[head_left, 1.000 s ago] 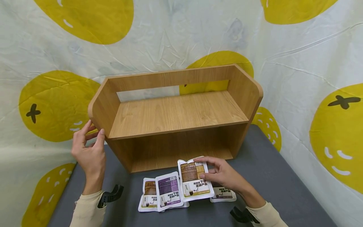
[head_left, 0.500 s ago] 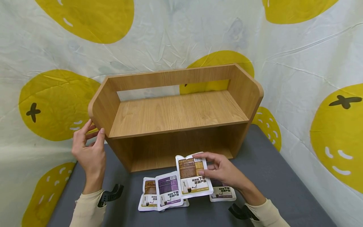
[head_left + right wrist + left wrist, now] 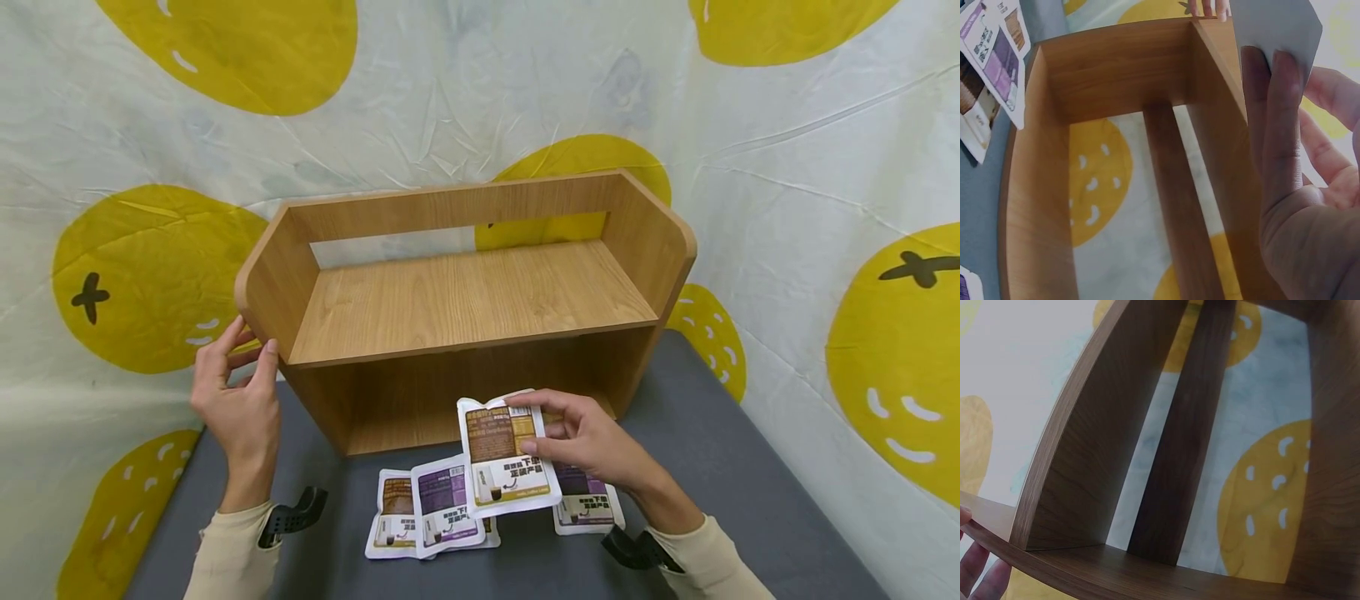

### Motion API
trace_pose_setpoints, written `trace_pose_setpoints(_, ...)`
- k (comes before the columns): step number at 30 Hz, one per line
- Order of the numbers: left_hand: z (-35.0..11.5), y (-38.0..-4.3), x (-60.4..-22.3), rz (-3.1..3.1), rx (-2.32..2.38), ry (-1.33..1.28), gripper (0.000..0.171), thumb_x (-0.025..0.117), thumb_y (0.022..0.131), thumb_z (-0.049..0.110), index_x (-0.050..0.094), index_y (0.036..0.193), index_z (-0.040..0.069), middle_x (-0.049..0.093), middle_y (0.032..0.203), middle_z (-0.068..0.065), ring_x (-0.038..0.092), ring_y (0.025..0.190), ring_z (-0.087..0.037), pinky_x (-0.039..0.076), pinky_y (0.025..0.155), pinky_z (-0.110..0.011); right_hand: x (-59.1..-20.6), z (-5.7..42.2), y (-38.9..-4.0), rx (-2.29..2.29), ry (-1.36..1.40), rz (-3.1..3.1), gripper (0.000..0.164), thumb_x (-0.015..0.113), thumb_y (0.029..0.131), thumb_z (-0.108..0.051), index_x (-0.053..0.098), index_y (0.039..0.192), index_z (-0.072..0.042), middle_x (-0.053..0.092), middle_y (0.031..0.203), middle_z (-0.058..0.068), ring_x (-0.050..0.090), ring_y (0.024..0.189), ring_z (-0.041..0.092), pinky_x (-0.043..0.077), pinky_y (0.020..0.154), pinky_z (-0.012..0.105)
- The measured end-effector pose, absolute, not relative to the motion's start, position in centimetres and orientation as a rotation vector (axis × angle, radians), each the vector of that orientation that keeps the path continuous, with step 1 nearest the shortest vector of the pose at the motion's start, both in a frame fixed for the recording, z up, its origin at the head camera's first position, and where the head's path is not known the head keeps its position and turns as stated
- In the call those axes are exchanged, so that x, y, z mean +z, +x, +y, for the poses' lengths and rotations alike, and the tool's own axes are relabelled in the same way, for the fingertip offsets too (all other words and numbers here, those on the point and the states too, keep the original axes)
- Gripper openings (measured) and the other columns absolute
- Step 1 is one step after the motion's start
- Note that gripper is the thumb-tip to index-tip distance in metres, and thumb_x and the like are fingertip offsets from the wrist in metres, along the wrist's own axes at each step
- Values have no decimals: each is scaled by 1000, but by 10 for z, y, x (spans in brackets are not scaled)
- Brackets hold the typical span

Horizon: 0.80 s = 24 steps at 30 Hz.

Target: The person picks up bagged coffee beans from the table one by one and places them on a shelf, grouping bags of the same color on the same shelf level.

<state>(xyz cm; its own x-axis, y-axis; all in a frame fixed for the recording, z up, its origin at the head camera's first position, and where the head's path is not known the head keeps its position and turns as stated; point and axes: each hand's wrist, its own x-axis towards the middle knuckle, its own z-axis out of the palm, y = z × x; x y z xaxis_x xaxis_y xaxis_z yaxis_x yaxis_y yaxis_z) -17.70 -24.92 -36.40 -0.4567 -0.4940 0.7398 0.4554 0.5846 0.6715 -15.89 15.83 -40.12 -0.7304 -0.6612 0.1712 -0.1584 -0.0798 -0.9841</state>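
My right hand [image 3: 592, 442] pinches a flat white pouch [image 3: 502, 462] with a brown and gold label between thumb and fingers. It is raised in front of the lower compartment of the wooden shelf [image 3: 472, 304]. A plain pale side of the pouch [image 3: 1279, 25] faces the right wrist camera. My left hand [image 3: 238, 400] holds the shelf's left side panel, thumb at the front edge and fingers on the outer side. On the table, a purple-labelled pouch [image 3: 442, 504] overlaps a brown-labelled pouch [image 3: 392, 504]. Another purple-labelled pouch [image 3: 585, 504] lies to their right, partly hidden by my right hand.
The shelf stands on a dark grey table [image 3: 720, 467], near a pale curtain [image 3: 420, 92] printed with yellow fruit. Its upper board has raised sides and a back rail [image 3: 450, 208]. Black straps circle both wrists.
My right hand has lifted the brown-and-gold pouch slightly upward and left, uncovering more of the purple-labelled pouch on the right. My left hand has stayed on the shelf.
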Motion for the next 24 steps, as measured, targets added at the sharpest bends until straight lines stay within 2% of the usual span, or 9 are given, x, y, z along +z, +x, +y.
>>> trace_pose_setpoints(9,-249,-178,-364,-1721,-1108,62,42,77,91,15,71,130,28,67,111,3,67,89,-7,54,68,-12,-381,154,-164,-1831,-897,1887,51,68,96,-1,54,144,-6,65,119,27,73,93,35,62,74,42)
trace_pose_setpoints(19,-242,-177,-358,-1701,-1154,156,43,77,89,5,73,128,22,67,111,-3,65,88,-4,52,69,-10,-351,146,-178,-1841,-829,1920,55,70,95,-5,52,147,-11,64,122,24,73,95,37,62,78,48)
trace_pose_setpoints(24,-242,-177,-359,-1697,-1155,147,43,78,89,6,73,128,23,67,110,1,65,88,-5,52,69,-10,-336,141,-189,-1823,-804,1944,56,71,95,-6,51,148,-11,61,126,23,73,98,36,61,82,46)
